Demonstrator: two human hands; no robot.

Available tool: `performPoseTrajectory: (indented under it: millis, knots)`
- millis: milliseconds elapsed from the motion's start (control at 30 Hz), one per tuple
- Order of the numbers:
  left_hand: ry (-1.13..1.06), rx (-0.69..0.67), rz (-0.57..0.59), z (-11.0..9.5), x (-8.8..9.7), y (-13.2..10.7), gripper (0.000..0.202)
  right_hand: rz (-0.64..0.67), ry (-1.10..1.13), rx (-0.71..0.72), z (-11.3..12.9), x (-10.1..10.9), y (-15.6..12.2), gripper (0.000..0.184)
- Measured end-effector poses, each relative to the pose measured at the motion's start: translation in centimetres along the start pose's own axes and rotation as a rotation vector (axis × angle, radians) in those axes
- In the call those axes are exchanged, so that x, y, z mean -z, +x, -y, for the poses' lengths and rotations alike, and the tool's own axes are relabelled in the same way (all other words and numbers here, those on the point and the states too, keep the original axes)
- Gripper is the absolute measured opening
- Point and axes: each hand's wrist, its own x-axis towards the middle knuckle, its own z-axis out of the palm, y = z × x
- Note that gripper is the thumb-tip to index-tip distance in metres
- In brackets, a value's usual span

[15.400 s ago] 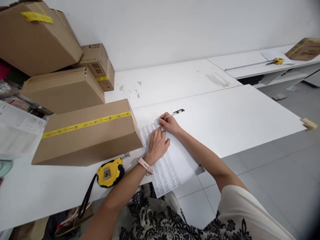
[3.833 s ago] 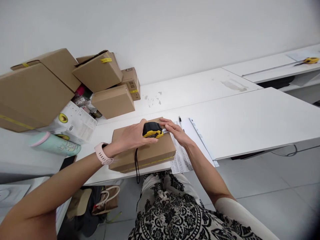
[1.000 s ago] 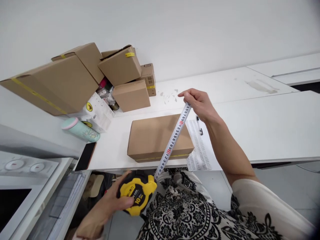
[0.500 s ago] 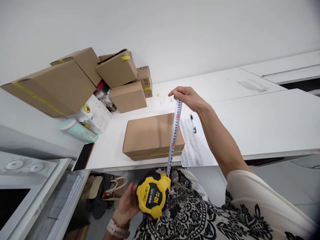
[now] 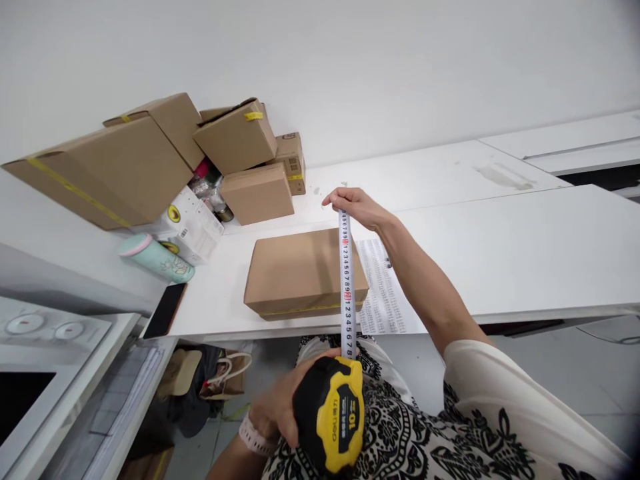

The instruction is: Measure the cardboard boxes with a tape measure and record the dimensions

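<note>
My left hand [image 5: 283, 407] is wrapped round the black and yellow case of a tape measure [image 5: 333, 417], held low in front of my body. From the case the white blade [image 5: 347, 280] runs up and away, above the right part of a closed cardboard box [image 5: 295, 273]. My right hand [image 5: 357, 205] pinches the blade's far end, past the box's back edge; its fingers hide the tip. Beneath my right forearm a printed sheet [image 5: 383, 293] lies beside the box, and the pen on it is mostly covered by the arm.
Several cardboard boxes [image 5: 100, 167] stand stacked at the back left, by a white carton [image 5: 193, 227] with avocado pictures. A mint tumbler [image 5: 157, 259] and a dark phone [image 5: 167, 310] lie at the left end of the white table [image 5: 500, 253]. Bags [image 5: 227, 373] sit below.
My left hand has brought the tape case to the right and turned it. My right hand has shifted left and slightly nearer, so the blade is now almost straight up and down in view.
</note>
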Motion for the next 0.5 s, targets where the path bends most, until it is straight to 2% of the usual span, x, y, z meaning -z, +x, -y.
performPoseTrajectory:
  millis: [100, 233, 367, 500]
  knots:
    - [0.068, -0.035, 0.078, 0.0, -0.2, -1.1, 0.109, 0.098, 0.023, -0.028, -1.3, -2.5, 1.1, 0.028]
    - [0.078, -0.076, 0.01, -0.2, 0.0, -2.7, 0.106, 0.169, 0.022, -0.098, -2.4, -5.1, 1.8, 0.028]
    - [0.06, -0.071, -0.105, -0.4, 0.7, -3.5, 0.103, 0.164, -0.035, -0.121, -3.3, -5.8, 2.2, 0.028]
    - [0.013, -0.088, -0.124, -0.4, 1.1, -3.6, 0.099, 0.09, -0.086, -0.097, -4.3, -5.6, 2.2, 0.027]
